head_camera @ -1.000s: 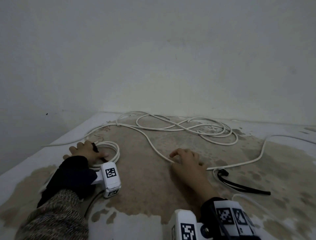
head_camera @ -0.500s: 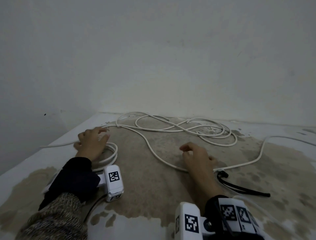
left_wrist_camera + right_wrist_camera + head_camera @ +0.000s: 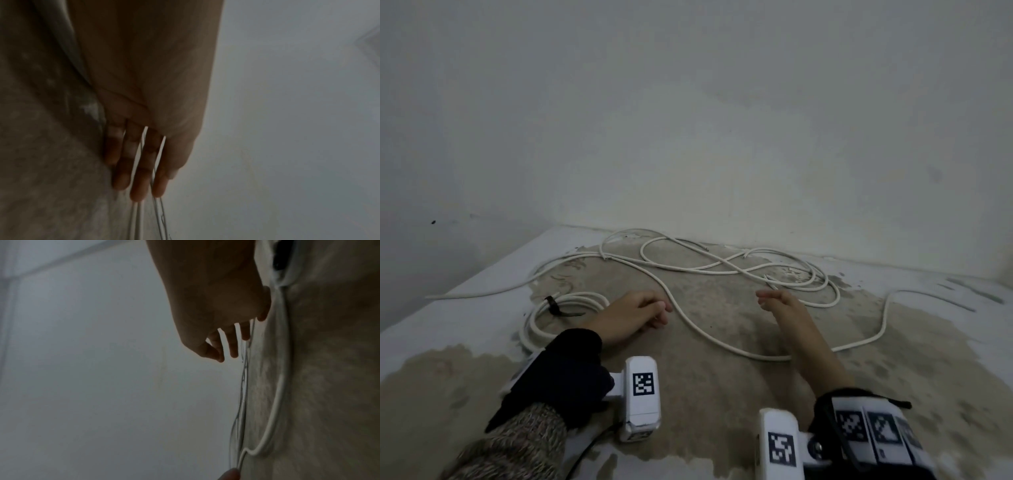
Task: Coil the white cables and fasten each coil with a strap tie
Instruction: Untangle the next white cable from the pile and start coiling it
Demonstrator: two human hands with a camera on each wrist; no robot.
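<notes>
A bare grey wall (image 3: 688, 120) is met at the back by a stained table (image 3: 722, 394). At the left, a finished coil (image 3: 558, 318) lies flat, bound by a dark strap (image 3: 553, 306). Across the middle and back, loose cable (image 3: 722, 270) is spread in crossing loops, one strand running between the two hands. The left hand (image 3: 630, 315) is held just beside the coil, its grip slack and empty, fingers (image 3: 139, 186) nearly straight in the wrist view. The right hand (image 3: 784, 308) is poised over the loops with relaxed fingers, nothing held. No spare strap can be seen in the head view. The next coil appears to be about to start. A free end is best found first, then even loops are laid into one hand while crossings are shaken out, so that no knot is drawn tight.
</notes>
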